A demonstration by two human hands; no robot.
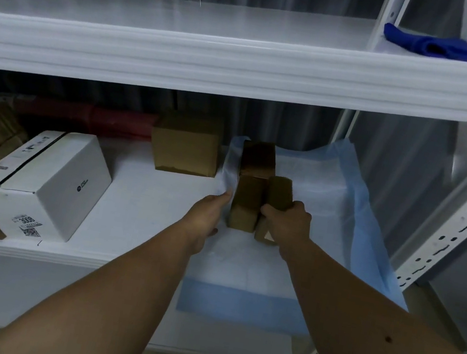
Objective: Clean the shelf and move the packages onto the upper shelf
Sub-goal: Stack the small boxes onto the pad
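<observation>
Where curtains hang grey — white shelf [140, 210], blue-edged pad [326, 223].

We see three small brown cardboard packages [248, 202] clustered upright on a blue-and-white pad [328, 211] on the lower shelf [141, 201]; the white upper shelf [186, 45] holds a blue cloth [451, 46].

3 small brown pkgs [247, 204], 1 bigger brown box [185, 147], 1 white box [48, 186], 1 blue cloth [451, 46], maybe more cartons left.
</observation>
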